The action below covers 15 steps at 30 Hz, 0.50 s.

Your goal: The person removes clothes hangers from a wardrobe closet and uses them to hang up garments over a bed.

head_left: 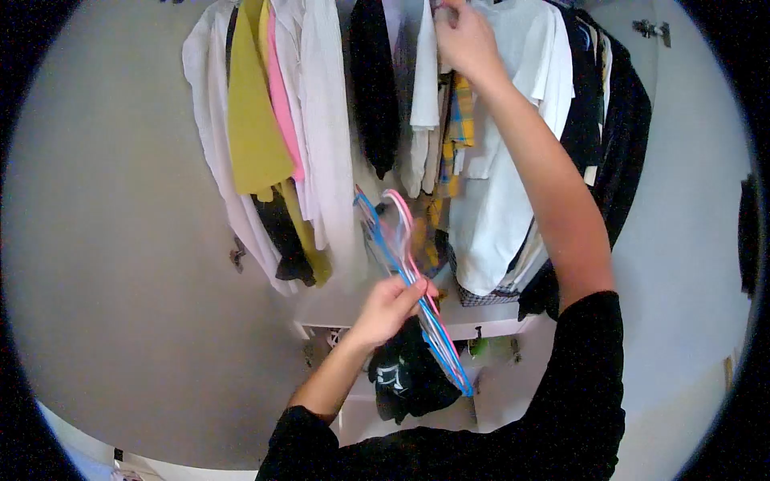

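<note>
Plastic hangers (437,335), in blue, pink and white, are bunched in the left hand (391,309), whose fingers and thumb are clamped around them. The bundle slants from upper left to lower right in front of the open wardrobe, with pink and white hooks uppermost. The hands are well apart: the right hand (469,40) is raised among the hanging clothes (325,120), fingers bent, but the top edge crops the view and I cannot tell what it grips, if anything. To its left hang an olive garment (258,120) and a black one; a yellow plaid garment (461,120) hangs just below it. Behind the hangers, dark cloth with a white print (409,381) hangs below a white shelf (489,329).
</note>
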{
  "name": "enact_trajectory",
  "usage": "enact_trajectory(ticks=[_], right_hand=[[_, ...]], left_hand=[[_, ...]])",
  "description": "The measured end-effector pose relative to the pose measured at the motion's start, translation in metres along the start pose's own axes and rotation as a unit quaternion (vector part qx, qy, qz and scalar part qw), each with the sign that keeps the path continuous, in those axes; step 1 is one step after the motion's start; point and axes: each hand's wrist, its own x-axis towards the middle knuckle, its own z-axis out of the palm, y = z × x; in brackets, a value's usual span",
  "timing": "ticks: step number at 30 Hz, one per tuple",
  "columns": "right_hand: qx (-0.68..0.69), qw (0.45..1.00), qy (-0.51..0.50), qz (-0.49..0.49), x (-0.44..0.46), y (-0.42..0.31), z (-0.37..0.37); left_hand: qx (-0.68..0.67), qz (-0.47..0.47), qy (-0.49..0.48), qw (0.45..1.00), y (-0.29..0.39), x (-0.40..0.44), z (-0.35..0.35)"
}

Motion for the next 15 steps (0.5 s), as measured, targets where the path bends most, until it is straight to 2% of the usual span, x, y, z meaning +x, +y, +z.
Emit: enact_trajectory(ticks=[3, 6, 7, 10, 14, 15], right_hand=[[-0.06, 0.99, 0.019, 0.124, 0.024, 0.0, 0.012], [-0.036, 0.968, 0.182, 0.171, 0.035, -0.004, 0.022], [-0.112, 0.967, 0.14, 0.183, 0.049, 0.036, 0.029], [-0.056, 0.983, 0.123, 0.12, 0.06, 0.052, 0.03], [-0.001, 0.984, 0.042, 0.175, 0.077, 0.074, 0.042], [0.005, 0.987, 0.027, 0.155, 0.079, 0.072, 0.041]], left_hand=[[0.011, 0.02, 0.001, 1.0, -0.003, -0.005, -0.008], [0.038, 0.011, 0.024, 0.999, -0.004, -0.007, -0.014], [0.035, 0.017, 0.027, 0.999, -0.005, -0.007, -0.015], [0.025, 0.019, 0.036, 0.999, -0.005, -0.007, -0.018], [0.029, 0.012, 0.047, 0.998, -0.008, -0.006, -0.022], [0.039, 0.016, 0.05, 0.998, -0.01, -0.005, -0.024]])
